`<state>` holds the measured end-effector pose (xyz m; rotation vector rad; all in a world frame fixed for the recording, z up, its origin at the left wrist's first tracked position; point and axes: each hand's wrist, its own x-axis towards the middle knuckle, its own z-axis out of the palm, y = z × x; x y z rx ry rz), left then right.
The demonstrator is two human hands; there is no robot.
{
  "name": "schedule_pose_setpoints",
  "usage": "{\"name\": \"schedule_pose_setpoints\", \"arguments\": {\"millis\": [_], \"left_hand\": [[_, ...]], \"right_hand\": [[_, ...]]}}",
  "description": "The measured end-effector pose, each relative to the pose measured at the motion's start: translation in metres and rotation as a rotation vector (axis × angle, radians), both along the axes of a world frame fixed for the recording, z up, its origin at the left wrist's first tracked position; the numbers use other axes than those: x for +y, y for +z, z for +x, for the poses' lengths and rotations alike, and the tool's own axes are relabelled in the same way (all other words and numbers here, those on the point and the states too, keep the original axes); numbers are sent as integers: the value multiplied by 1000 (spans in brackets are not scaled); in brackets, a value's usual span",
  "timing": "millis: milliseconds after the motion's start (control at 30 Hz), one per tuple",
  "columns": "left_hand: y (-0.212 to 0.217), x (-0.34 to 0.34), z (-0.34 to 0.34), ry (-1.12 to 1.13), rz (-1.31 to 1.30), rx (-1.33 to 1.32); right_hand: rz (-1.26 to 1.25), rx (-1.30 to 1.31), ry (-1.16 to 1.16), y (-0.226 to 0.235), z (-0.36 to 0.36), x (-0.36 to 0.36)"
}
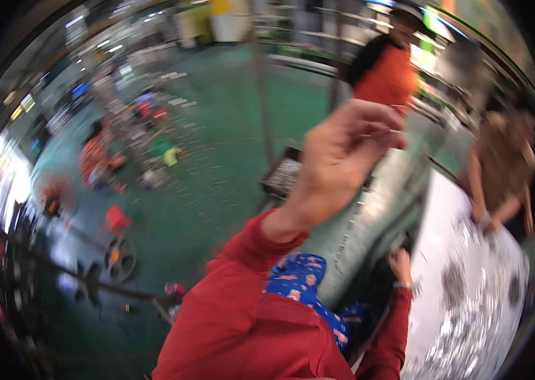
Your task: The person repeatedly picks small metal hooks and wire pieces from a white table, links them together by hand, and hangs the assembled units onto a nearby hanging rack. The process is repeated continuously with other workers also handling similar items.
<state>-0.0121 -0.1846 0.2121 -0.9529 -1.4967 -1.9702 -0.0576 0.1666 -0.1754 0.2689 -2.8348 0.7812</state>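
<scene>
My left hand (pixel 342 155) is raised in front of me in a red sleeve, its fingers bent and pinched toward the thumb. Something thin may be at the fingertips, too small and blurred to name. Lower down, my right hand (pixel 399 265) is closed beside the left edge of a white table (pixel 430 237); whatever it grips is hidden. Many shiny metal pieces (pixel 470 323) lie scattered over that table, smeared by motion. A dark box (pixel 282 175) filled with small pieces stands behind my left wrist.
Across the table a person in brown (pixel 501 155) has both hands at its surface. Another person in orange and black (pixel 386 69) stands farther back. People (pixel 99 158) sit low on the green floor (pixel 217 139) at left, near a wheel (pixel 120 259) and a red object (pixel 116 219).
</scene>
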Motion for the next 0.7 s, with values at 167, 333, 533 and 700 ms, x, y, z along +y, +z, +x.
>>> {"name": "schedule_pose_setpoints", "arguments": {"millis": [167,333,533,700], "left_hand": [[45,-47,31,206,38,120],[68,-92,53,512,43,254],[87,-160,93,828,32,280],[106,-219,113,922,101,269]], "right_hand": [[356,-396,140,-84,-6,50],[316,-453,110,-78,2,53],[283,-470,38,-101,-8,62],[391,-482,57,-113,-22,65]]}}
